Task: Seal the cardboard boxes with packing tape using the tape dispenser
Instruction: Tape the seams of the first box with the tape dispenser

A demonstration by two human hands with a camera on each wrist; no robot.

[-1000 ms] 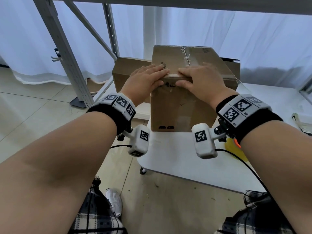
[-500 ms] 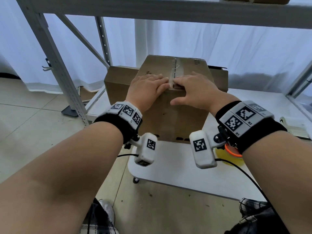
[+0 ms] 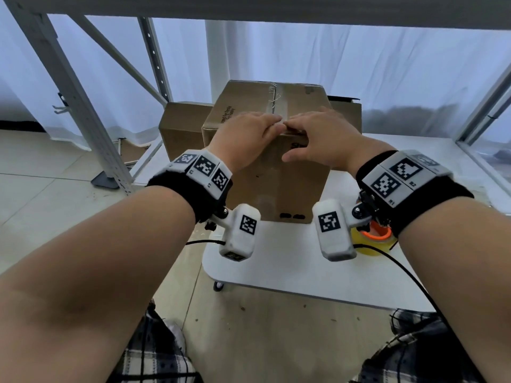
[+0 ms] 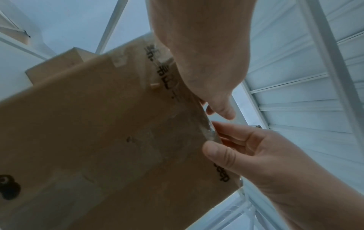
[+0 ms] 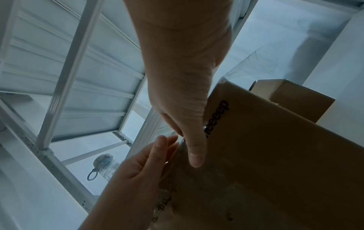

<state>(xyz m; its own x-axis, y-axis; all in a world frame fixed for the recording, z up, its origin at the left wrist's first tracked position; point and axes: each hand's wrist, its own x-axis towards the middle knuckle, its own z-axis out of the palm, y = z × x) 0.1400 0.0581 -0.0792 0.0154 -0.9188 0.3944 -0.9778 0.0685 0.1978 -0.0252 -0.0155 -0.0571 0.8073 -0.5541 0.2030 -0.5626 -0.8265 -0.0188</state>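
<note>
I see both hands on the near top edge of the front cardboard box (image 3: 272, 172), which stands upright on the white table (image 3: 290, 269). Left hand (image 3: 243, 139) lies flat on the box top, fingers straight, pressing down just left of the centre seam. Right hand (image 3: 318, 136) lies flat just right of it, fingers extended over the edge, thumb hanging free over the near face. Fingertips of the two hands nearly meet at the seam; neither hand grips anything.

Clear tape strip (image 3: 276, 102) runs along the top seam from far edge to near edge; the wrist views show it folding over onto the near face (image 4: 177, 140).

Second cardboard box (image 3: 184, 125) sits behind the first, touching or just beside it, I cannot tell which.

Tape roll (image 3: 372, 240), yellowish with an orange core, lies on the table near the right wrist, partly hidden by the wrist camera.

Metal shelving frame (image 3: 74, 87) stands to the left; white curtain (image 3: 359, 64) behind.
</note>
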